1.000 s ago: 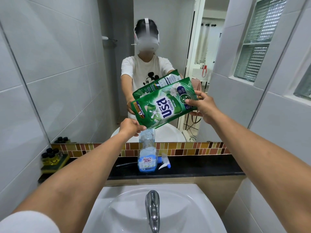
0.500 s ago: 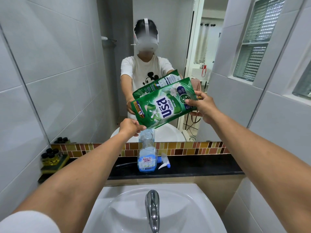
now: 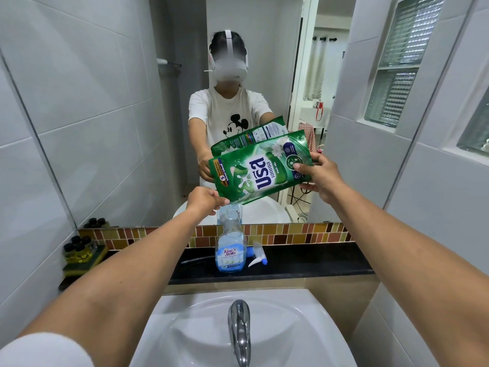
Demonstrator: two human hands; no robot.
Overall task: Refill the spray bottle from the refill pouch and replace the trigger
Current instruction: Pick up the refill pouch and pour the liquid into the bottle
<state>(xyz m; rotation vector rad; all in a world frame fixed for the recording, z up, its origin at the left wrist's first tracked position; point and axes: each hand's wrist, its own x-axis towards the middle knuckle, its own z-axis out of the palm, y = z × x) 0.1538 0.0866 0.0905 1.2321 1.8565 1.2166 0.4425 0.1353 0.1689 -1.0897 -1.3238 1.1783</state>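
Observation:
A clear spray bottle with a blue label stands open-necked on the black ledge, about a third full of blue liquid. The green refill pouch is tilted sideways right above its neck, lower left corner down. My left hand pinches that lower corner beside the bottle's mouth. My right hand grips the pouch's raised right end. The white-and-blue trigger head lies on the ledge just right of the bottle, and its thin tube shows left of the bottle.
A mirror above the ledge reflects me and the pouch. A white basin with a chrome tap sits below. Small dark-capped bottles stand on a corner shelf at left. A tile strip runs behind the ledge; a window is at right.

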